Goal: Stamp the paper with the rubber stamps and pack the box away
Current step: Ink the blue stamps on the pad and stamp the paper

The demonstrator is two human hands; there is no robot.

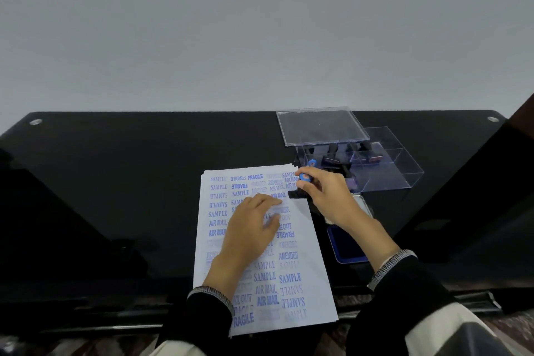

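Observation:
A stack of white paper (300, 269) covered in blue stamped words lies on the black table. My left hand (250, 228) rests flat on the sheet with fingers spread. My right hand (323, 196) grips a black rubber stamp (297, 193) with a blue-topped handle, its base down on the paper's right edge near the top. A clear plastic box (387, 170) stands behind, with several black stamps in its compartments. Its clear lid (320, 124) leans on the box's back left. A blue ink pad (346, 246) lies open right of the paper, partly under my right wrist.
The glossy black table (144, 182) runs to a grey wall behind. Dark reflections cross its left and right sides. The front edge of the table is just below the paper. A second blue-topped stamp (311, 163) stands near the box's front left corner.

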